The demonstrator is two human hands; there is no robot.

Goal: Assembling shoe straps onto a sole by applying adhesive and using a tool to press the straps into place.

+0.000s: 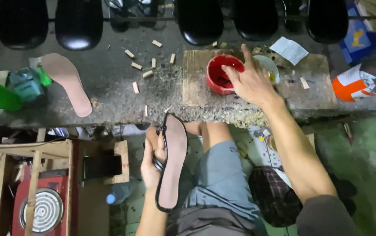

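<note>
Fingers (231, 72) of the right hand (251, 81) spread loosely over the rim of a red bowl (220, 78), tips dipping toward its dark red contents; whether they pinch anything inside cannot be told. The bowl sits on a square wooden board (195, 78) at the near edge of a rough grey bench (109, 83), within easy reach of the seated person. Just behind the hand stands a white cup (269, 65), partly hidden by it.

Below the bench edge, the left hand (153, 164) closes around a sandal sole (172, 161), fingers curled under it and over its black strap (159, 164), the pale upper face turned up toward the camera and its toe end touching the bench lip. Held this way over the knee, the face looks kept open and steady for work. The sole lies well apart from the right-hand fingers, down and to their left.

A 2nd pink sole (67, 83) lies flat on the bench farther left, among scattered small wood blocks (136, 65). Black shoe lasts (78, 22) hang in a row along the back. A red box with a coil (43, 209) sits below left.
</note>
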